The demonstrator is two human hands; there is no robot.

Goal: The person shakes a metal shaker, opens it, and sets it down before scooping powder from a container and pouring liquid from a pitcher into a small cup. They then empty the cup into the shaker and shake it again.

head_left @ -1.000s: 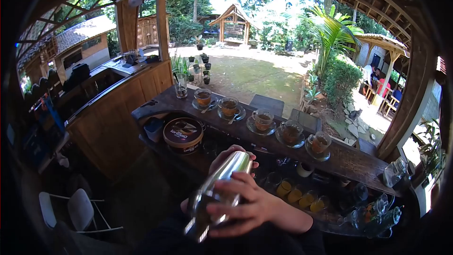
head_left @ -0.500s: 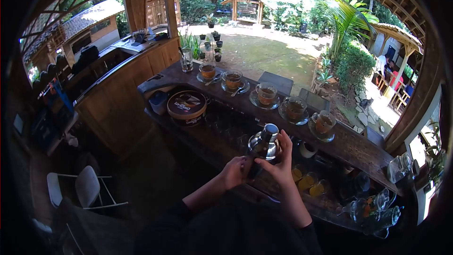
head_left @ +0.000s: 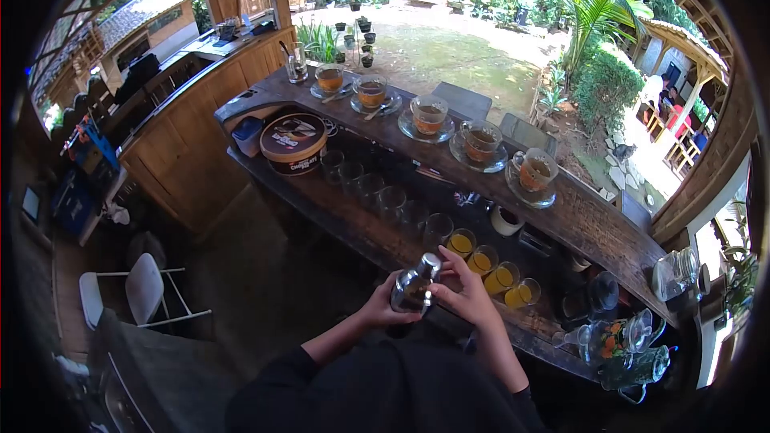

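A shiny metal cocktail shaker with its cap on is tilted slightly to the right in front of my body. My left hand is wrapped round its lower left side. With thumb and fingers, my right hand grips the shaker from the right, near the shoulder. Just beyond the hands, several glasses of orange-yellow drink stand in a row on the lower counter shelf. That row continues to the left with several clear glasses that look empty.
Several glass cups of tea on saucers line the upper counter. A round brown tub sits at the shelf's left end. Glass jars and pitchers stand at right. A white folding chair is at left.
The shaker and both hands have come lower and closer to my body, and slightly left. My view has tilted downward, showing more of the glasses on the lower shelf.
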